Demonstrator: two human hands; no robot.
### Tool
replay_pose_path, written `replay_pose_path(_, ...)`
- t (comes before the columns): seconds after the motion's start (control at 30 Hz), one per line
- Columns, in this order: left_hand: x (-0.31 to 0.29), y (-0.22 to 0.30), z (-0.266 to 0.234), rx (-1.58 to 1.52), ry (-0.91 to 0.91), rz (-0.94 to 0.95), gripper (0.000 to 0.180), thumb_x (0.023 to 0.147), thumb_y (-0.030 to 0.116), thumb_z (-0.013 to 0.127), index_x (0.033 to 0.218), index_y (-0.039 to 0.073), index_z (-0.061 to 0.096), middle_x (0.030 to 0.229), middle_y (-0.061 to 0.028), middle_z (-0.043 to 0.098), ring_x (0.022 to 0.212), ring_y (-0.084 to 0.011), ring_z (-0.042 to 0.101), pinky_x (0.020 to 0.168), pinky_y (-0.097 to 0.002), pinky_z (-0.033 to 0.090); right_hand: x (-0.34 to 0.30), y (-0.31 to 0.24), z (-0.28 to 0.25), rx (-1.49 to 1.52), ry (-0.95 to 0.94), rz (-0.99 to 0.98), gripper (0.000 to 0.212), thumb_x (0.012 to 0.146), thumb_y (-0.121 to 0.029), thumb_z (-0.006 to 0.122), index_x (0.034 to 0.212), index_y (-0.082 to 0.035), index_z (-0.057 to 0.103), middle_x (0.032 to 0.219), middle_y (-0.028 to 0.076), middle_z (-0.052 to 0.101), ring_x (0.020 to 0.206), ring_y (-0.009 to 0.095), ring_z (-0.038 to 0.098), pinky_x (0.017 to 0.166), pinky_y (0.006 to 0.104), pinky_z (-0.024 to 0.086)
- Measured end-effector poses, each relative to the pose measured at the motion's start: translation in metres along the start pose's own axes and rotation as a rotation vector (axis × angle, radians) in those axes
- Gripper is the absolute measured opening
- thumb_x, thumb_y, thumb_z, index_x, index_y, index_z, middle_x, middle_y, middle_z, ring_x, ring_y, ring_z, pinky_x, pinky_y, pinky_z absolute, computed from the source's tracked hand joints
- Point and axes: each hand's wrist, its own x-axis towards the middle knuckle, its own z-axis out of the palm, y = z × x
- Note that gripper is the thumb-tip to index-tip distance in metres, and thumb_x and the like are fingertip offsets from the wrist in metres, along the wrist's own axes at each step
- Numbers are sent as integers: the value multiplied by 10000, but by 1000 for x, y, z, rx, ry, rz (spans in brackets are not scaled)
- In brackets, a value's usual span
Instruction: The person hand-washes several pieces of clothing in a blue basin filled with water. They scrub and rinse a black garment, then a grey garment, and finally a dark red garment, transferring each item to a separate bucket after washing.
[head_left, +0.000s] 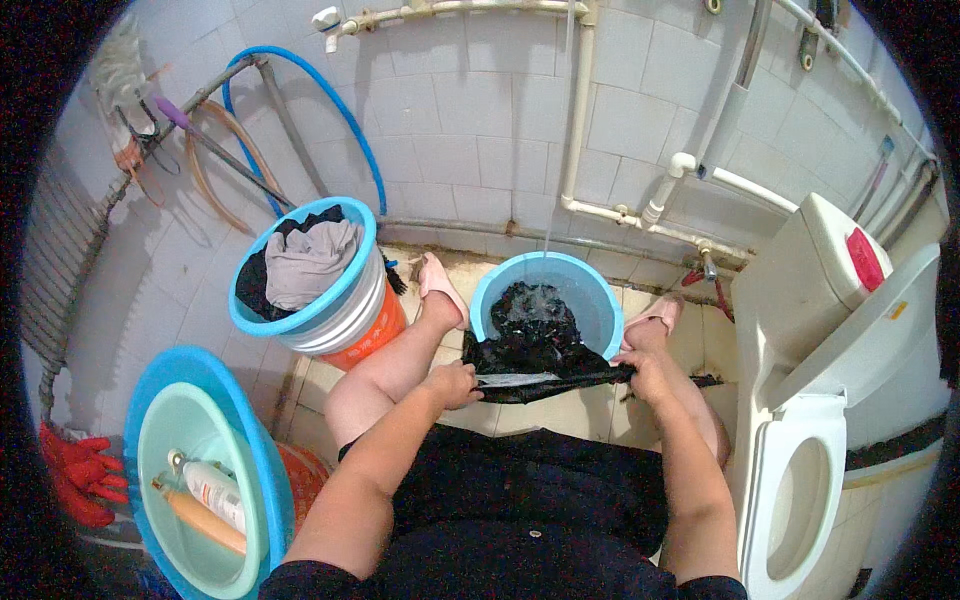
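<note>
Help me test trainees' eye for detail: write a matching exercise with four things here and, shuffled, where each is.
Things:
1. Bunched black fabric
2. Crumpled grey cloth
3. White plastic bottle
4. Red rubber-looking glove

Places:
A. Inside the pale green round basin
B. At the picture's far left
C. Gripped by left hand and right hand
D. In the round blue-rimmed bucket

Pairs: 1-C, 2-D, 3-A, 4-B

Ahead-left of right hand (645,374): basin (607,290), bottom hidden under black cloth (525,345). Beyond left hand (455,386), leftward: bucket (335,335), deeper contents hidden beneath grey cloth (312,262).
</note>
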Motion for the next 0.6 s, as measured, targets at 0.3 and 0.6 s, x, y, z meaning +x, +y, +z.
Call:
replay_pose_path(0.3, -5, 8, 16, 88, 230, -195, 331, 775, 334, 633, 932, 46, 674, 1047, -109, 545, 1025, -279, 481, 777, -379, 505, -44, -19, -10, -47, -273, -73, 398, 609, 134, 566, 946, -67, 634, 982, 137, 585, 992, 321, 542, 870, 363, 442)
replay_pose_path(0.6, -4, -25, 18, -724, 545, -282, 247, 859, 257, 578, 967, 38, 616, 914, -95, 629, 856, -214, 584, 776, -321, 463, -53, -32, -13, -91, -262, 111, 320, 690, -43, 704, 987, -35, 584, 894, 156, 611, 875, 329, 587, 780, 373, 469)
